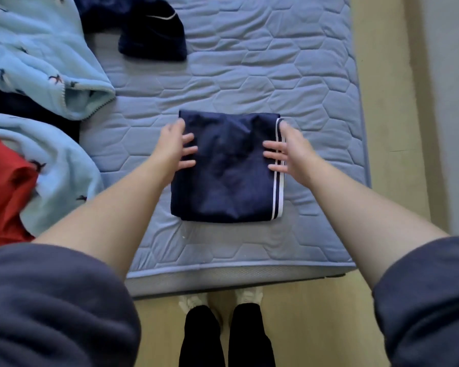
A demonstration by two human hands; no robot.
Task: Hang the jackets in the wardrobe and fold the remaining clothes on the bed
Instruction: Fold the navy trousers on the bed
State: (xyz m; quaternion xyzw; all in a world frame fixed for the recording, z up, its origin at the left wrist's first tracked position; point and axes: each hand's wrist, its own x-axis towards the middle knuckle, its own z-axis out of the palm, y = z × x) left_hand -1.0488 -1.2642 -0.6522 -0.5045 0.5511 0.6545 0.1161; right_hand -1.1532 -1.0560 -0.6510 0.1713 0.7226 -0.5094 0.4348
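Observation:
A navy garment with white side stripes (228, 178) lies folded into a neat rectangle on the blue quilted mattress (289, 83), near its foot edge. My left hand (174, 147) rests at the garment's left edge, fingers spread and straight over the cloth. At the striped right edge is my right hand (289, 152), its fingers also straight and lying on the fabric. Neither hand grips the cloth. A second dark navy garment (149, 30) lies crumpled at the far end of the bed.
A light blue fleece blanket with small dark prints (37, 56) is bunched at the left, with a red garment (3, 192) on it. The mattress's foot edge (223, 271) is just before my feet (220, 298). Yellow floor (387, 102) runs along the right.

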